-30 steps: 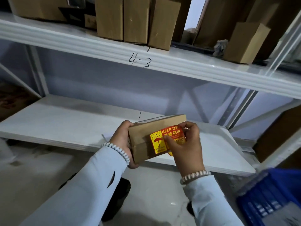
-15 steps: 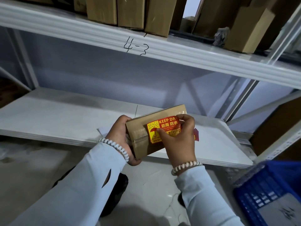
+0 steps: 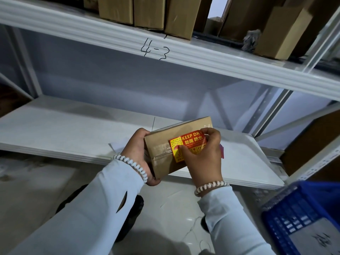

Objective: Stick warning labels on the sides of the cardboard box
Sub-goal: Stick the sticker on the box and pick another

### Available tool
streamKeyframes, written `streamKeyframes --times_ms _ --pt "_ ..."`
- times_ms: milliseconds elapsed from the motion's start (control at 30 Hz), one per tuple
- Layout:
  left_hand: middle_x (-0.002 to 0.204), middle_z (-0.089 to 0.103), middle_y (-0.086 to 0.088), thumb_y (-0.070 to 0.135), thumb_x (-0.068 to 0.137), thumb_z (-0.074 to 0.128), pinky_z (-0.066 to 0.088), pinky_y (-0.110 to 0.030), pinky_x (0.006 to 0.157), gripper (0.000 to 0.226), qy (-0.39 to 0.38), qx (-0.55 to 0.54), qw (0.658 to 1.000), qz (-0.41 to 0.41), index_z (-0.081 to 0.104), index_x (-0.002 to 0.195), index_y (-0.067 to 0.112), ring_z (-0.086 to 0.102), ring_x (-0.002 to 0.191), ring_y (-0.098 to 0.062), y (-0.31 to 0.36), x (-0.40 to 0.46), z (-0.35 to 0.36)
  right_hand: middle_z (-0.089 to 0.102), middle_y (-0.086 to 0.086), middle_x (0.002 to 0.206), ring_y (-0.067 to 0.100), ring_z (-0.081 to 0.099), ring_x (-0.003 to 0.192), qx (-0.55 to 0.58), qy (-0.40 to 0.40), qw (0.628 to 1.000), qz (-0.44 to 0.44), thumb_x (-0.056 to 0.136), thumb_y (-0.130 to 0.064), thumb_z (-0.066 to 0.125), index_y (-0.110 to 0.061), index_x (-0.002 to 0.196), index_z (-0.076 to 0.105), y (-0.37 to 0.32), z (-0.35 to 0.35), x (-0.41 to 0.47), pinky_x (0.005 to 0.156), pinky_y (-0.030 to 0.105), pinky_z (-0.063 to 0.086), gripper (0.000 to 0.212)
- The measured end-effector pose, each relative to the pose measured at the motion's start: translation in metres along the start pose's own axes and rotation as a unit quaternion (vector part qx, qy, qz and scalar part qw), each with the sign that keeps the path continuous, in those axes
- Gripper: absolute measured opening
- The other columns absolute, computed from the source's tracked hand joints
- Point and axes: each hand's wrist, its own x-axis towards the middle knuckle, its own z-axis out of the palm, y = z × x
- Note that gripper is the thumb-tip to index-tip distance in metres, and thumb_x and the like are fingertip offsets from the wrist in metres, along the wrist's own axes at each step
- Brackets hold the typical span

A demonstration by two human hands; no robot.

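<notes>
A small taped cardboard box [image 3: 161, 151] is held tilted in front of the lower shelf. My left hand [image 3: 137, 150] grips its left end. A red and yellow "KEEP DRY" label [image 3: 187, 144] lies on the side facing me. My right hand [image 3: 204, 157] pinches the label, thumb on its lower left and fingers at its upper right corner. The label's right part is hidden by my fingers. A pink scrap [image 3: 221, 151] peeks out behind my right hand.
A white lower shelf [image 3: 64, 133] lies behind the box, with a paper sheet [image 3: 115, 146] on it. The upper shelf marked "4-3" [image 3: 154, 50] carries several cardboard boxes [image 3: 149, 11]. A blue plastic crate [image 3: 301, 218] stands at lower right.
The label now lies a little higher on the box side. My right thumb has shifted to its lower left part. The box stays in my left hand.
</notes>
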Motion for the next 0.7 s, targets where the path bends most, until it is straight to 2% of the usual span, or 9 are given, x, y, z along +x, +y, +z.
streamKeyframes --times_ms 100,200,333,433,500,600,633,700 --pt "0.079 0.053 -0.014 0.041 0.077 0.058 0.035 -0.047 0.103 0.029 0.002 0.0 1.0 -0.001 0.051 0.07 0.014 0.053 0.076 -0.031 -0.002 -0.001 0.002 0.055 0.005 0.119 0.021 0.054 0.11 -0.027 -0.008 1.0 -0.001 0.068 -0.013 0.082 -0.03 0.11 0.036 0.003 0.0 0.002 0.094 0.039 0.051 0.065" --pt "0.08 0.053 -0.013 0.043 0.077 0.061 0.039 -0.044 0.096 0.031 0.002 -0.013 1.0 0.005 0.049 0.071 0.015 0.053 0.075 -0.031 -0.003 -0.002 0.001 0.055 0.007 0.12 0.023 0.053 0.112 -0.048 -0.006 0.999 -0.009 0.067 -0.015 0.084 -0.022 0.116 0.04 0.005 0.001 0.003 0.096 0.039 0.05 0.067" --pt "0.081 0.053 -0.013 0.045 0.076 0.061 0.038 -0.043 0.097 0.032 0.003 -0.016 1.0 0.009 0.048 0.074 0.016 0.053 0.077 -0.03 -0.004 -0.003 0.003 0.053 0.006 0.119 0.017 0.05 0.107 -0.071 0.003 0.997 -0.029 0.06 -0.024 0.089 -0.012 0.122 0.044 0.006 0.002 0.002 0.086 0.015 0.037 0.078" --pt "0.081 0.053 -0.013 0.044 0.078 0.06 0.038 -0.044 0.1 0.031 0.0 -0.021 1.0 0.013 0.049 0.075 0.016 0.053 0.077 -0.03 -0.005 -0.005 0.005 0.052 0.007 0.12 0.013 0.046 0.104 -0.083 0.012 0.995 -0.044 0.059 -0.027 0.089 -0.01 0.123 0.044 0.005 0.001 0.001 0.082 0.008 0.029 0.08" --pt "0.083 0.053 -0.014 0.044 0.079 0.059 0.039 -0.044 0.101 0.03 -0.006 -0.022 1.0 0.013 0.049 0.076 0.015 0.052 0.078 -0.031 -0.005 -0.007 0.005 0.049 0.005 0.122 0.015 0.045 0.108 -0.11 0.023 0.992 -0.054 0.057 -0.034 0.089 -0.012 0.124 0.043 0.005 0.0 0.0 0.085 0.013 0.029 0.084" --pt "0.081 0.052 -0.014 0.043 0.077 0.058 0.039 -0.042 0.099 0.03 -0.018 -0.02 1.0 0.007 0.051 0.074 0.014 0.053 0.079 -0.031 -0.004 -0.011 0.004 0.045 0.003 0.126 0.023 0.048 0.114 -0.165 0.05 0.983 -0.068 0.052 -0.051 0.085 -0.019 0.126 0.041 0.006 -0.002 0.001 0.09 0.032 0.042 0.092" --pt "0.08 0.052 -0.014 0.042 0.076 0.058 0.038 -0.042 0.099 0.029 -0.022 -0.019 1.0 0.007 0.052 0.072 0.014 0.053 0.078 -0.03 -0.004 -0.012 0.003 0.043 0.004 0.13 0.026 0.047 0.116 -0.186 0.052 0.979 -0.067 0.05 -0.057 0.083 -0.022 0.13 0.039 0.005 -0.004 0.002 0.092 0.04 0.045 0.097" --pt "0.078 0.052 -0.014 0.042 0.076 0.057 0.037 -0.042 0.1 0.028 -0.024 -0.014 1.0 0.007 0.054 0.069 0.015 0.053 0.076 -0.03 -0.003 -0.012 0.002 0.035 0.006 0.141 0.03 0.04 0.124 -0.23 0.037 0.972 -0.04 0.048 -0.065 0.078 -0.031 0.14 0.026 0.006 -0.006 0.004 0.099 0.049 0.041 0.112"
